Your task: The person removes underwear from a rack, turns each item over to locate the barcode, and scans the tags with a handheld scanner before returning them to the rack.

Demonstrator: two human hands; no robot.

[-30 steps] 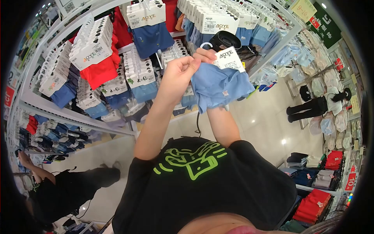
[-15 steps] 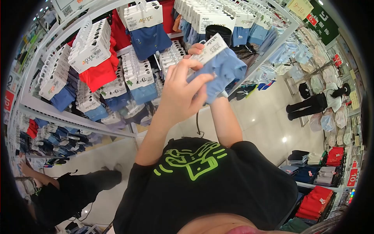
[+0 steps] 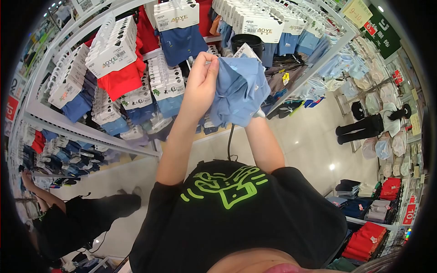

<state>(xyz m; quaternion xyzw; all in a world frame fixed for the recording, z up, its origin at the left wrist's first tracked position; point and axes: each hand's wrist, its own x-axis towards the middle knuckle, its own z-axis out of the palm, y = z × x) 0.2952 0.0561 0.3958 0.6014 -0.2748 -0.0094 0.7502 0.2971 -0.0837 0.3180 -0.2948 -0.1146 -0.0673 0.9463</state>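
Observation:
Light blue underpants (image 3: pixel 239 91) are held up in front of me, fabric partly spread, with their white card (image 3: pixel 248 52) showing behind the top edge. My left hand (image 3: pixel 204 75) pinches the upper left edge of the cloth between thumb and fingers. Behind the garment is my right hand, its fingers hidden; only the wrist (image 3: pixel 258 122) shows below the cloth, with something white at it. From its place behind the card, the right hand seems to support the underpants. Beyond them hangs dark blue underwear (image 3: pixel 182 43) on a carded hanger.
A white rack (image 3: pixel 91 132) holds rows of carded underwear, including a red pair (image 3: pixel 120 77). A black round object (image 3: pixel 247 44) stands behind the garment. One person (image 3: pixel 86 218) is at lower left, another (image 3: pixel 373 123) at right. Folded red clothes (image 3: pixel 364 241) lie on shelves.
My left hand has moved up and left from the front of the underpants to their edge. The cloth has spread and now covers most of the card and my right fingers.

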